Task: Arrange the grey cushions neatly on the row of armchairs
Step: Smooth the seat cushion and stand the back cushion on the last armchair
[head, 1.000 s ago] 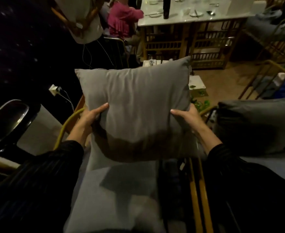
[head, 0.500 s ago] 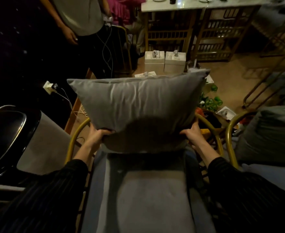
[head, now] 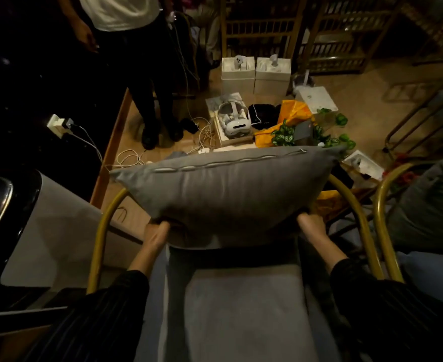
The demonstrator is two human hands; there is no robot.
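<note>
A grey cushion point(head: 225, 189) stands upright against the curved back of the armchair point(head: 103, 218) in front of me, zip edge up. My left hand point(head: 156, 232) grips its lower left corner and my right hand point(head: 310, 226) grips its lower right corner; the fingertips are tucked under the cushion and hidden. Below it lies the chair's grey seat pad point(head: 241, 309). Another grey cushion point(head: 429, 205) rests in the neighbouring armchair point(head: 383, 223) on the right.
A person stands on the floor behind the chair at upper left point(head: 147, 74). White boxes point(head: 255, 74), a headset point(head: 234, 118), cables point(head: 129, 158), an orange bag and green leaves point(head: 288, 131) litter the floor. A white and black appliance point(head: 32, 231) stands left of the chair.
Both hands have lowered the cushion from mid-air down onto the seat against the chair back. My view has tilted down toward the floor.
</note>
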